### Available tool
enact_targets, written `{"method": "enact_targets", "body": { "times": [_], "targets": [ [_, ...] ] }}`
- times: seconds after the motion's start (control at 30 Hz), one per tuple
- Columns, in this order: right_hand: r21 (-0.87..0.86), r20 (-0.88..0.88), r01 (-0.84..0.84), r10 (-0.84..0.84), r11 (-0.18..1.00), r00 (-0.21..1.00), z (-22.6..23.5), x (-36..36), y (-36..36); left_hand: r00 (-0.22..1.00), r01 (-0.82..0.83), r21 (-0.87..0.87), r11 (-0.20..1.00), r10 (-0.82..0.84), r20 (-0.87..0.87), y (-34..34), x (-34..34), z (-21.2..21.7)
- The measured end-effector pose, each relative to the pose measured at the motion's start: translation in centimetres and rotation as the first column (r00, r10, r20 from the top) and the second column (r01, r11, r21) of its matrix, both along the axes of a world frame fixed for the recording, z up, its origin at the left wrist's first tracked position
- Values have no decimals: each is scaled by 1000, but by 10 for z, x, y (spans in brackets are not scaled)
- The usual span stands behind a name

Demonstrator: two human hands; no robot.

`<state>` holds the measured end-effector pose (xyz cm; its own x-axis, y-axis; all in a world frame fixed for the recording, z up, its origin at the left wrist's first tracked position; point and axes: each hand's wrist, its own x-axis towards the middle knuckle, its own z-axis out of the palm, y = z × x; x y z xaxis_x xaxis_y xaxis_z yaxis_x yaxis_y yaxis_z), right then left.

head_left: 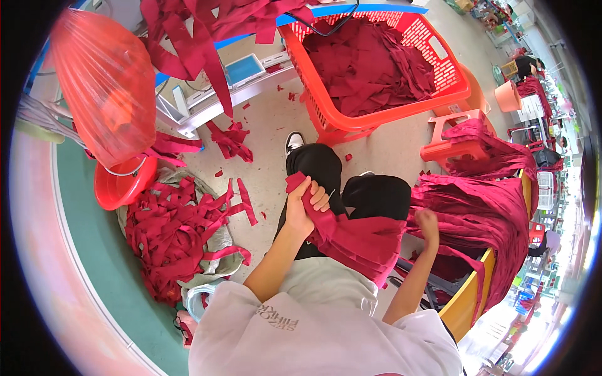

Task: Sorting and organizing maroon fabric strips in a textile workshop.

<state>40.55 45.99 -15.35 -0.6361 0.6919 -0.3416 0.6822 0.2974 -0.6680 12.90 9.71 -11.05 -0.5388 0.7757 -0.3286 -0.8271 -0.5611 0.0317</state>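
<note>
Left hand (305,210) had a proper fist on one end of a fanned-out bundle of crimson fabric strips (364,238), fingers wrapped right around it. The bundle lay across the lap, over black trousers (313,166), and spread toward the right. Right hand (427,224) was loosely curled just beside its far side; couldn't tell whether it had any cloth pinched.

My guess on handling: light, floppy stuff, nothing fragile, maybe a bit slippery where layers slid over each other. I'd have held it by that gathered end, since the fanned part looked ready to splay.

Texture-wise, the cloth looked smooth and matte, with lengthwise pleat-like folds. More long strips (476,207) hung in wavy layers over a yellow board (464,304) on the right. Past the knees stood a hard red plastic basket (407,111) with slotted walls, heaped with flat crimson pieces (370,66). Over on the left, a tangle of ribbony scraps (166,238) filled a crumpled grey-green sack (219,266), below a shiny, see-through red plastic bag (103,75).
</note>
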Motion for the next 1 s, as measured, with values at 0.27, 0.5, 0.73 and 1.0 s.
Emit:
{"method": "enact_targets", "body": {
  "times": [0.27, 0.5, 0.73, 1.0],
  "targets": [
    [193, -581, -280, 339, 940, 740, 167, -355, -53, 998, 17, -78, 997, -22, -57, 17, -1, -4],
    [714, 78, -398, 500, 576, 862, 96, -495, -13, 995, -29, -112, 993, 17, -100, 16, 12, -10],
    [719, 401, -541, 376, 437, 835, 87, -514, -5, 992, -78, -98, 992, 67, -111, 8, 9, -6],
    [858, -175, -170, 586, 485, 791, 88, -510, 40, 993, -45, -88, 995, 35, -113, 18, 3, -5]
  ]
}}
